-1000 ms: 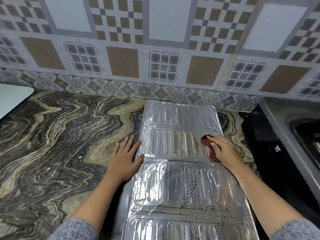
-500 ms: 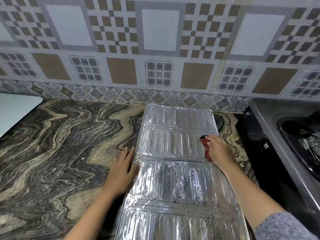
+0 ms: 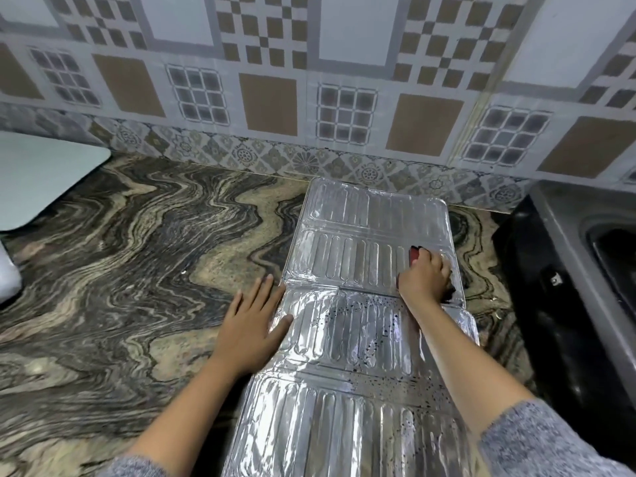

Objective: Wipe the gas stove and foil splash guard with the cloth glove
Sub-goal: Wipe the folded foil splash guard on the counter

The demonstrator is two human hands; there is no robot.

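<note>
A marbled stone counter (image 3: 144,277) in brown and black swirls runs under both hands, backed by a patterned tile wall (image 3: 309,98); the foil splash guard (image 3: 361,339) lies flat on it, unfolded in ribbed panels, between the two forearms. The left hand (image 3: 253,325) rests open and flat, fingers spread, its thumb on the guard's left edge; the right hand (image 3: 425,277) presses down on the red cloth glove (image 3: 414,255), closed over it on the second panel from the wall. Since half a second ago the right hand has slid slightly toward the guard's right edge. Beyond the right hand stands the dark gas stove (image 3: 568,321), only partly seen; dark specks dot the panel nearest the wrists; left of the left hand sits a pale board (image 3: 44,180), possibly a lid.
</note>
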